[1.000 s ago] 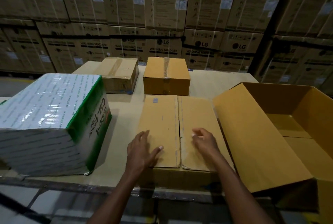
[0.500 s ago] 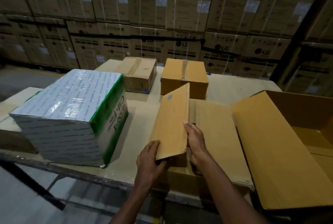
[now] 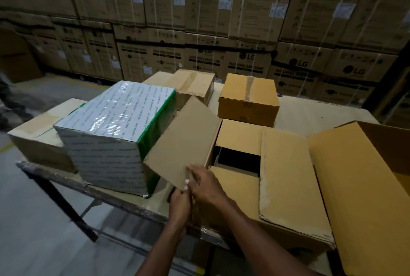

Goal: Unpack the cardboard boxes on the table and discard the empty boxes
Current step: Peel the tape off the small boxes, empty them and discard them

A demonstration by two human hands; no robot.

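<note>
- Cardboard box point(image 3: 248, 189) sits at the near edge of the table point(image 3: 321, 116), right in front of the person, between the shrink-wrapped carton point(image 3: 111, 138) on its left and a big open box point(image 3: 363, 191) on its right.
- Left flap point(image 3: 184, 144) is lifted and swung out to the left; both hands meet at its near corner. Right hand point(image 3: 206, 183) has fingers curled over the flap's edge, pinching it. Left hand point(image 3: 179, 203) sits just beneath, fingers wrapped up toward the same corner, though I cannot tell exactly how tight the hold is.
- Risk one: the raised flap leans toward the shrink-wrapped carton, which stands just beside it. Folding it fully out could jam it there and leave the opening half blocked.
- Risk two: the right flap point(image 3: 288, 175) lies flat over the box, and two inner flaps cover all but a dark gap point(image 3: 238, 159). Reaching in now could snag the contents, which can't be seen.
- Risk three: the box hangs near the table lip; a hard pull toward the body might drag it off.
- Two sealed boxes point(image 3: 248, 98) wait behind, close by; a wide swing of cardboard could knock them.
</note>
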